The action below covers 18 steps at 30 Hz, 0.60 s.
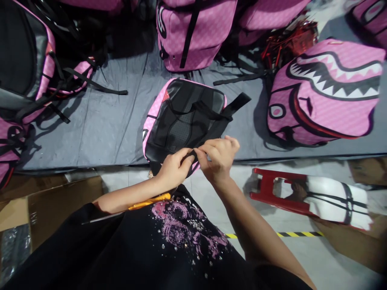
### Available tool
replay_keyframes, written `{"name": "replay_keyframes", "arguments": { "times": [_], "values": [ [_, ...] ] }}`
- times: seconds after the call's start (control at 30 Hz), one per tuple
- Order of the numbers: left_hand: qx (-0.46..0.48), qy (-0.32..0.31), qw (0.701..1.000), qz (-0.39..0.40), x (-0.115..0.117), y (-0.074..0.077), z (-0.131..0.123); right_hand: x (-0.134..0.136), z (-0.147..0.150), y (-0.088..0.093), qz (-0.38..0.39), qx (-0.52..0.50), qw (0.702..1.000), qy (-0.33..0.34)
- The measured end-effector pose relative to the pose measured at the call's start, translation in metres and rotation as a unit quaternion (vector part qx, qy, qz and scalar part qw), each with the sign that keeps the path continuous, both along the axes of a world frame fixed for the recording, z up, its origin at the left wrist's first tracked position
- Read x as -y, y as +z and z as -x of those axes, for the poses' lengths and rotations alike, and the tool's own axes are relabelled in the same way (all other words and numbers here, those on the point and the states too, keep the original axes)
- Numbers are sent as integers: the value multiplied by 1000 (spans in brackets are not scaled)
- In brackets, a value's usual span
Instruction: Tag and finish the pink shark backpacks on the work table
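A small pink and black backpack [178, 125] lies with its black strap side up at the table's front edge. At its near end my left hand [177, 167] pinches a black strap [191, 154] between thumb and fingers. My right hand [219, 157] is close beside it, thumb and forefinger pressed together on the same strap, the fingertips of both hands nearly touching. A broad black strap end [238, 104] sticks out at the backpack's right side. The exact part between the fingertips is too small to make out.
On the grey-covered table [102, 133] are a pink shark-mouth backpack [329, 92] at right, a pink backpack [196, 36] behind, and a black-backed one [18, 56] at left. Below stand a red stool [281, 191] and a cardboard box [60, 209]. A yellow object [149, 201] lies by my left forearm.
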<state>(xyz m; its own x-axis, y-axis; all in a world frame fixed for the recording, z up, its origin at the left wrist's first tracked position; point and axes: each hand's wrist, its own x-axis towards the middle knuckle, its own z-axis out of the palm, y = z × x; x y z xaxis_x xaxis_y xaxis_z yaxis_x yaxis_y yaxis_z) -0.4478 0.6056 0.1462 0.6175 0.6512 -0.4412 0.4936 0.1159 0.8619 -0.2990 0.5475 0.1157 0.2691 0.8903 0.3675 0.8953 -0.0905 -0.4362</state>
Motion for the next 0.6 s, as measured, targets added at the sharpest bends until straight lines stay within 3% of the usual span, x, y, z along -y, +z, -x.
{"name": "replay_keyframes", "arguments": {
  "times": [0.23, 0.43, 0.6],
  "values": [
    [-86, -61, 994, -23, -1, -6, -2, -6, -7, -5, 63, 108, 992, 28],
    [-78, -35, 996, -31, 1, 1, 0, -6, -24, -9, 52, 134, 985, 99],
    [-45, 5, 998, -33, -1, 3, 6, 1, -65, -37, 92, 76, 991, -64]
  ]
}}
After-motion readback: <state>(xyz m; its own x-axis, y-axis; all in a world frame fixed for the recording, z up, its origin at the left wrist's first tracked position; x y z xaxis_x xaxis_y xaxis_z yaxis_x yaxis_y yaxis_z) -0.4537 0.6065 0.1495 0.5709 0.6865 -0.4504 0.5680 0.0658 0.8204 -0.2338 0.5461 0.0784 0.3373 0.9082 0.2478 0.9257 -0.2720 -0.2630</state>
